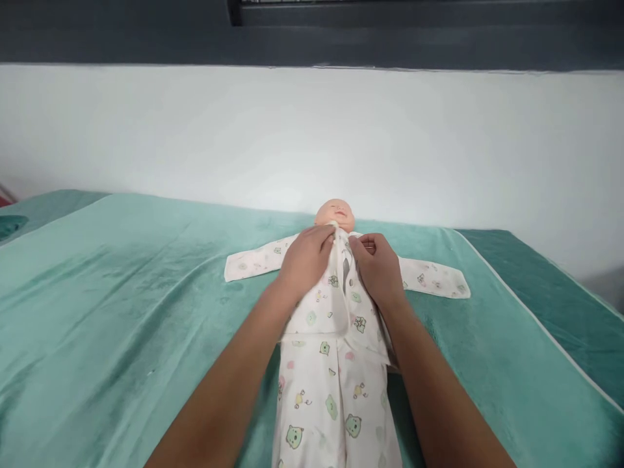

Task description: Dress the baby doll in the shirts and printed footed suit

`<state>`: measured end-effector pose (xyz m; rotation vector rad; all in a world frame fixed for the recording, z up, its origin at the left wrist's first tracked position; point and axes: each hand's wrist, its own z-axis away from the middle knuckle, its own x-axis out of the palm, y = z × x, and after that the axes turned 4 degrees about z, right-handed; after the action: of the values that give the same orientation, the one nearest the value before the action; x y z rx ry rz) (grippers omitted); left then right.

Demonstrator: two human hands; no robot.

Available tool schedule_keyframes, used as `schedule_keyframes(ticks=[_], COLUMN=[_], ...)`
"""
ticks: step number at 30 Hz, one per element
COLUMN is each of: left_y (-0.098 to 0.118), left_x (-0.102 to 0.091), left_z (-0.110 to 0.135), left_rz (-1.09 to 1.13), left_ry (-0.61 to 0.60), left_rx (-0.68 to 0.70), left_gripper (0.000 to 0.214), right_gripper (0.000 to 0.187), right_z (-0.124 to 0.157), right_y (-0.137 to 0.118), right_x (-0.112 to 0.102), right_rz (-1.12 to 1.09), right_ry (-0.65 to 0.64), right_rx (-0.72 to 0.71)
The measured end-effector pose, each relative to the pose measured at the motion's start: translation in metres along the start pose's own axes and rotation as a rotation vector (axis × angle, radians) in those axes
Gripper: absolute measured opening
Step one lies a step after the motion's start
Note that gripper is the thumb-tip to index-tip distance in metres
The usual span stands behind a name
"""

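A baby doll (336, 213) lies on its back, its head toward the wall. It wears a white printed baby shirt (316, 309) with a front opening, and matching printed pants (312, 409). The shirt's sleeves stretch out flat to both sides. My left hand (308, 255) pinches the shirt's front edge just below the doll's chin. On the other side of the opening, my right hand (376, 261) has its fingers curled on the shirt's other front edge. Between my hands the opening gapes slightly, and a snap shows along the right edge. My fingers partly hide the collar.
A light green plush blanket (160, 312) with soft wrinkles spreads under the doll. Darker green fabric (546, 279) borders it on the right, past a white seam. Behind stands a white wall (244, 136) with a dark ledge (146, 39) above.
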<state>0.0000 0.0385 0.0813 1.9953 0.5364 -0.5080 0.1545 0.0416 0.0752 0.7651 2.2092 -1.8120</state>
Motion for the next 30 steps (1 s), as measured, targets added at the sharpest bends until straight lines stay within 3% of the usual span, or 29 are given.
schedule_keyframes(ticks=[3,8,11,15,21,26,30], left_y=[0.005,-0.002,-0.009,-0.019,-0.023,-0.021,-0.026], left_x=[0.008,0.018,0.019,0.018,0.019,0.018,0.019], left_z=[-0.015,-0.037,-0.043,-0.04,-0.038,-0.037,-0.036], left_rz=[0.026,0.041,0.073,0.23,0.304,0.301,0.406], left_ry=[-0.017,0.113,0.107,0.116,0.165,0.197,0.19], left_rx=[-0.038,-0.172,-0.223,-0.245,-0.266,-0.201,-0.228], left_gripper=[0.029,0.023,0.028,0.017,0.005,0.006,0.005], right_gripper=[0.027,0.024,0.022,0.016,0.021,0.017,0.018], right_z=[-0.01,-0.029,-0.035,-0.036,-0.039,-0.04,-0.038], right_y=[-0.002,-0.01,-0.011,-0.004,-0.009,-0.014,-0.01], right_x=[0.0,0.006,0.008,0.005,0.01,0.021,0.02], right_rz=[0.139,0.421,0.505,0.334,-0.127,-0.114,-0.134], right_ry=[-0.052,-0.099,-0.126,-0.119,-0.088,-0.088,-0.127], right_rx=[-0.02,0.019,0.002,-0.063,-0.035,-0.093,-0.116])
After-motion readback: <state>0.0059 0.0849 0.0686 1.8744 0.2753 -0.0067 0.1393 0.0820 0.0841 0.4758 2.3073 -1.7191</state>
